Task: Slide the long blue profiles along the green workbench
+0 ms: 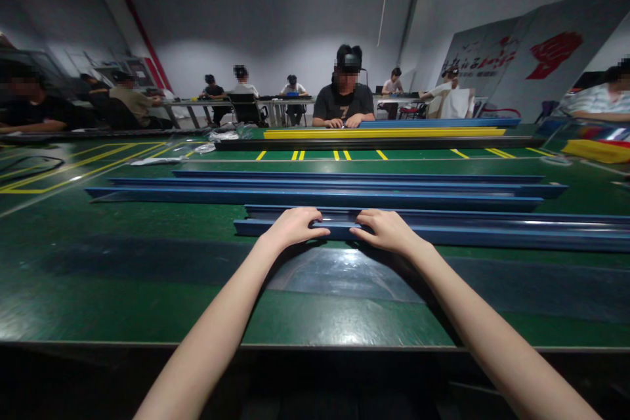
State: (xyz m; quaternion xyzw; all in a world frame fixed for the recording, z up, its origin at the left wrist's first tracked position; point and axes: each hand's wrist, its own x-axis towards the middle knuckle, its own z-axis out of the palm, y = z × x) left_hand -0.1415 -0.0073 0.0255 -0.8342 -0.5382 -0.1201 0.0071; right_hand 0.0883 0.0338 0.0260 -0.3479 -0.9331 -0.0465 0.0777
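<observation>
A long blue channel strip (492,236) lies lengthwise on the green table, its left end just beyond my left hand (294,226). That hand grips the strip, fingers over the trough and thumb along the near wall. A short way to the right, my right hand (386,230) holds the same strip in a mirrored grip, thumb pointing at the other thumb. The fingertips are partly hidden inside the trough. Under both wrists a clear flat plastic strip (344,272) lies on the table, reflecting light.
More blue channel strips (315,195) lie just behind. Farther off are a black strip (374,143) and a yellow strip (384,134). A person (344,95) sits opposite, hands at another blue strip (443,123). The table's near edge (335,345) runs below my forearms.
</observation>
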